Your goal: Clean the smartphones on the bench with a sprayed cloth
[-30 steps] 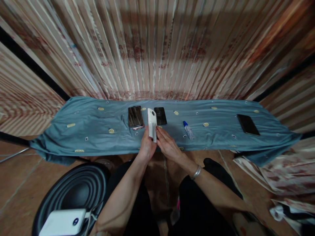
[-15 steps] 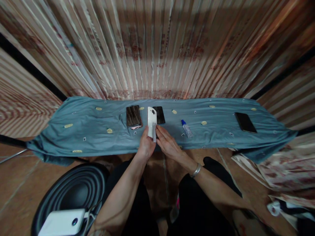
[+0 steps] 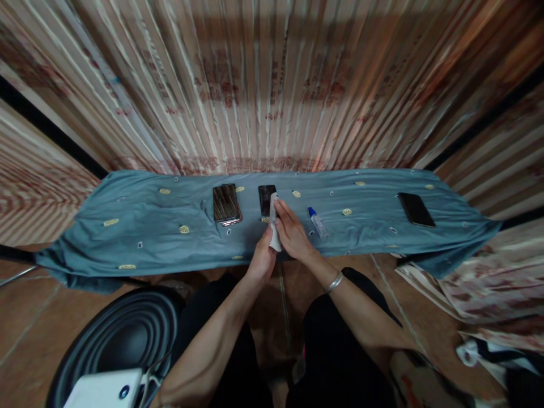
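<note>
Above the near edge of the cloth-covered table, my left hand (image 3: pixel 262 256) grips the lower end of a white phone (image 3: pixel 276 241), which is tilted and seen nearly edge-on. My right hand (image 3: pixel 294 231) is closed around a pale cloth or wipe (image 3: pixel 273 207) pressed along the phone's side. Just beyond my hands a dark phone (image 3: pixel 266 198) lies on the table. To the left is a small stack of dark phones (image 3: pixel 226 204). A clear bottle with a blue cap (image 3: pixel 318 222) lies right of my right hand.
Another dark phone (image 3: pixel 416 209) lies at the right of the blue-green tablecloth (image 3: pixel 161 232). A patterned curtain (image 3: pixel 255 85) hangs behind. At the lower left, a white device (image 3: pixel 104 388) with a cable rests on a round black stool (image 3: pixel 127 334).
The white phone has turned from showing its camera side to nearly edge-on and come lower. My right hand has moved up along it with the wipe. The whole view has shifted slightly.
</note>
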### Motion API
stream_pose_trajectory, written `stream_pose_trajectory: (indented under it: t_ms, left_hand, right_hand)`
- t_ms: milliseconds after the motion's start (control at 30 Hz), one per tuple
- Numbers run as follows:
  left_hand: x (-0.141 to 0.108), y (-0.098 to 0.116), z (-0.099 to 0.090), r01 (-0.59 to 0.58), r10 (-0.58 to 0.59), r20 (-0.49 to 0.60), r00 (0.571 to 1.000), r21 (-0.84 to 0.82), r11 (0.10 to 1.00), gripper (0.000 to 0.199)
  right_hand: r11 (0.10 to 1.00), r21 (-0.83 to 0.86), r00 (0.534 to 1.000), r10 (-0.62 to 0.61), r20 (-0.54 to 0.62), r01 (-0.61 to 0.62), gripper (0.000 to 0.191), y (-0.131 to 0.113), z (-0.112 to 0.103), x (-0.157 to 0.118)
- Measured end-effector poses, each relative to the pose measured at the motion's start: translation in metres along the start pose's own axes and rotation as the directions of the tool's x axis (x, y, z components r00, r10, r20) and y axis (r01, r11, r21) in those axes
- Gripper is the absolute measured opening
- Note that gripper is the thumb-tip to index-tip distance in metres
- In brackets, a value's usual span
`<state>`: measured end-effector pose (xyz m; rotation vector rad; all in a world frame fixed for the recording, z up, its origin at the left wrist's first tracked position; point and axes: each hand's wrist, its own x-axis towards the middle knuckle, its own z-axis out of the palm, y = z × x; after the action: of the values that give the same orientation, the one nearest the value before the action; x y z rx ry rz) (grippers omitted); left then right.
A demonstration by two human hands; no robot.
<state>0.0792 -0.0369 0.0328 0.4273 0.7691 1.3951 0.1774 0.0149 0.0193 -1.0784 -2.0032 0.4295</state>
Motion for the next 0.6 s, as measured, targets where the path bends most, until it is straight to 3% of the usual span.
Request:
stream_pose_trajectory:
  t_ms: [233, 367, 433, 533, 600]
  left_hand:
    - [-0.003, -0.007, -0.009, -0.018, 0.019, -0.001, 1.0, 0.237, 0.971, 0.046]
    - [0.002, -0.004, -0.017, -0.135, 0.116, 0.07, 0.991, 0.425, 0.895, 0.057]
    - [0.005, -0.001, -0.022, -0.246, 0.198, 0.146, 0.969, 0.574, 0.781, 0.056]
    - [0.007, 0.002, -0.027, -0.373, 0.283, 0.26, 0.923, 0.783, 0.498, 0.054]
    - [0.007, 0.003, -0.029, -0.396, 0.298, 0.305, 0.904, 0.861, 0.321, 0.055]
  right_hand:
    - [0.974, 0.171, 0.985, 0.161, -0.059, -0.148, 0.051, 0.015, -0.003, 0.01]
    - [0.858, 0.426, 0.937, 0.344, -0.064, -0.287, 0.054, 0.012, 0.007, 0.009]
    - [0.723, 0.606, 0.906, 0.422, -0.008, -0.332, 0.055, 0.009, 0.009, 0.01]
    - [0.458, 0.806, 0.858, 0.501, 0.115, -0.375, 0.053, 0.004, 0.005, 0.011]
    - [0.334, 0.859, 0.829, 0.533, 0.169, -0.389, 0.047, 0.002, 0.001, 0.013]
